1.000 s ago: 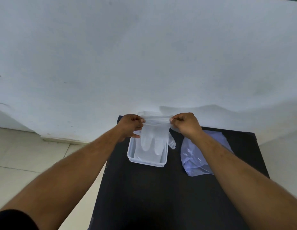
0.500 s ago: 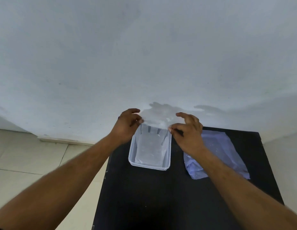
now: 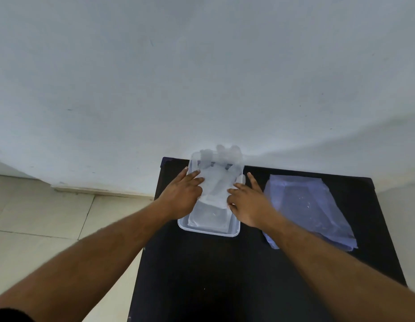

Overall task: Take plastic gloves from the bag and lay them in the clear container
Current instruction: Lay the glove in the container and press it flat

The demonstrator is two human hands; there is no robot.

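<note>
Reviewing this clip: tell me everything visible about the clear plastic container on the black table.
The clear rectangular plastic container has rounded corners and a shallow rim. It sits on the black table against the white wall, left of the bluish plastic bag. Thin translucent plastic gloves lie inside, their fingers spilling over its far edge. The left hand and right hand press flat on the gloves from either side.

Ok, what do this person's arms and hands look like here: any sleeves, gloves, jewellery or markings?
Both forearms are bare up to the frame edge. The left hand and right hand wear no gloves, and no rings, watch or bands show. A dark sleeve edge shows at the bottom left corner, on the left arm. No markings are visible.
</note>
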